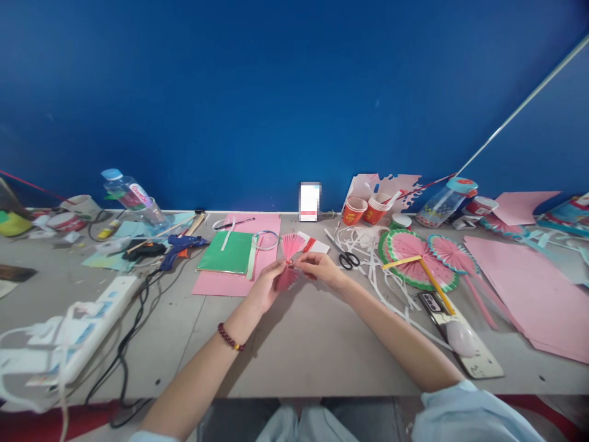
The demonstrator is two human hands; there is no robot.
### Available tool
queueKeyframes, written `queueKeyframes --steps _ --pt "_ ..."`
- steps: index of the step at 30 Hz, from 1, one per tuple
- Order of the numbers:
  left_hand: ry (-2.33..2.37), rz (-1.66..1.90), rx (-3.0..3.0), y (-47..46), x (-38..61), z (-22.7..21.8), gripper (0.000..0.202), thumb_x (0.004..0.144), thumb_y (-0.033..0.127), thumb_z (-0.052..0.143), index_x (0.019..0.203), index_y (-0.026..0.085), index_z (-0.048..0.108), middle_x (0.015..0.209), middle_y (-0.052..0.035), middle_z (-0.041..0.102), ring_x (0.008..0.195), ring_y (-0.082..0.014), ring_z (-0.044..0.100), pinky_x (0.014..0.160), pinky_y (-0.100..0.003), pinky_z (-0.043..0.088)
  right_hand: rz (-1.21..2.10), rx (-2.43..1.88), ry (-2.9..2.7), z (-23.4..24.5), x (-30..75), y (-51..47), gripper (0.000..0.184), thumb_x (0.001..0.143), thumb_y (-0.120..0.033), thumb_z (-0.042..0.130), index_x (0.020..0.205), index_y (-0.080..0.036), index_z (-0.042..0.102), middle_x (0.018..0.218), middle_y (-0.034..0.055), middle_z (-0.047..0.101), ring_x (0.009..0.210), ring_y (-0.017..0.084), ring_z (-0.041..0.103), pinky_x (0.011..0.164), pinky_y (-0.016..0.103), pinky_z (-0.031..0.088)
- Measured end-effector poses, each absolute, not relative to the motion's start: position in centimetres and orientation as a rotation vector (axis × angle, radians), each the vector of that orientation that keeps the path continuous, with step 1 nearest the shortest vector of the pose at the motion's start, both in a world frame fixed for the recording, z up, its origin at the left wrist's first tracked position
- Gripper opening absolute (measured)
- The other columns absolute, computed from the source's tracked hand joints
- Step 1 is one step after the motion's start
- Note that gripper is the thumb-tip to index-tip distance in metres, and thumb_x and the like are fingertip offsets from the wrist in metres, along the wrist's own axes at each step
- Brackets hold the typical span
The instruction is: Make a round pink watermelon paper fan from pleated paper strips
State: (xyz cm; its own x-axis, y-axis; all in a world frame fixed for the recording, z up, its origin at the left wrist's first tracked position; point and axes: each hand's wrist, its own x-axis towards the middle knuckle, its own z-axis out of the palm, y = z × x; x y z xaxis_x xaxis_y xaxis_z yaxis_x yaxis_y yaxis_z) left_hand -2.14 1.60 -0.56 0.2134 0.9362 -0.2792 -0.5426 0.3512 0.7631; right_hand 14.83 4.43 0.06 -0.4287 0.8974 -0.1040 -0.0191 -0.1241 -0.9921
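Pleated paper occupies left hand and right hand (forearms slanted).

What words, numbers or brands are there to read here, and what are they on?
None reads clearly enough to quote.
Blue-capped plastic bottle, left: red lettering, too blurred.
Red paper cups: yellow marks, too small.
Blue jar lid, right: red-orange patch, too blurred.
Phone back: dark squiggles near one end, unreadable.
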Motion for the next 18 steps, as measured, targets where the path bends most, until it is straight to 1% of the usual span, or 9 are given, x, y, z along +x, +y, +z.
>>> queueKeyframes --steps 5,7,9,11,13,15,18 --pt "0.846 1.116 0.523 1.6 -2.3 -0.5 0.019 0.067 0.030 0.074 0.077 0.015 0.067 0.073 -0.0028 0.066 0.066 -0.0146 0.060 0.062 -0.025 0.045 1.638 -1.014 -1.316 0.0 15.0 4.7 0.031 0.071 -0.046 0.064 0.078 -0.016 0.065 0.057 -0.0030 0.052 0.046 0.007 0.046 0.040 0.019 0.029" --pt "0.851 1.111 0.519 1.6 -2.3 -0.5 0.019 0.067 0.030 0.074 0.076 0.015 0.066 0.072 -0.0027 0.065 0.067 -0.0149 0.060 0.063 -0.026 0.046 1.573 -1.062 -1.343 -0.1 15.0 4.8 0.028 0.071 -0.044 0.063 0.081 -0.017 0.064 0.059 -0.0029 0.053 0.046 0.007 0.045 0.040 0.019 0.029" --pt "0.845 1.108 0.519 1.6 -2.4 -0.5 0.019 0.067 0.029 0.074 0.076 0.015 0.065 0.073 -0.0026 0.065 0.067 -0.0148 0.060 0.064 -0.027 0.046 1.431 -1.110 -1.461 -0.1 14.9 4.8 0.025 0.071 -0.039 0.063 0.085 -0.018 0.063 0.065 -0.0015 0.057 0.050 0.008 0.046 0.043 0.020 0.033" --pt "0.829 1.107 0.521 1.6 -2.4 -0.6 0.018 0.068 0.029 0.073 0.077 0.015 0.065 0.073 -0.0026 0.064 0.067 -0.0144 0.060 0.066 -0.027 0.047 1.212 -1.122 -1.614 0.0 14.7 4.6 0.022 0.072 -0.035 0.062 0.087 -0.019 0.063 0.077 0.0011 0.062 0.057 0.010 0.048 0.051 0.022 0.039" --pt "0.816 1.112 0.520 1.7 -2.4 -0.7 0.018 0.069 0.029 0.072 0.078 0.015 0.065 0.074 -0.0029 0.065 0.067 -0.0142 0.060 0.066 -0.028 0.048 0.997 -1.103 -1.732 0.1 14.5 4.2 0.018 0.073 -0.033 0.062 0.084 -0.019 0.062 0.085 0.0024 0.063 0.062 0.010 0.048 0.059 0.024 0.041" --pt "0.814 1.114 0.509 1.6 -2.3 -0.7 0.018 0.069 0.029 0.071 0.078 0.015 0.066 0.075 -0.0034 0.066 0.067 -0.0145 0.060 0.066 -0.028 0.048 0.887 -1.075 -1.810 0.2 14.4 3.9 0.018 0.073 -0.034 0.064 0.084 -0.019 0.060 0.084 0.0021 0.063 0.061 0.010 0.048 0.060 0.024 0.041" --pt "0.804 1.113 0.484 1.5 -2.0 -0.7 0.017 0.069 0.026 0.072 0.079 0.014 0.066 0.078 -0.0040 0.067 0.070 -0.0147 0.061 0.068 -0.027 0.048 0.838 -1.045 -1.872 0.2 14.3 3.5 0.022 0.072 -0.035 0.067 0.086 -0.020 0.059 0.083 0.0013 0.062 0.060 0.010 0.049 0.059 0.024 0.041"
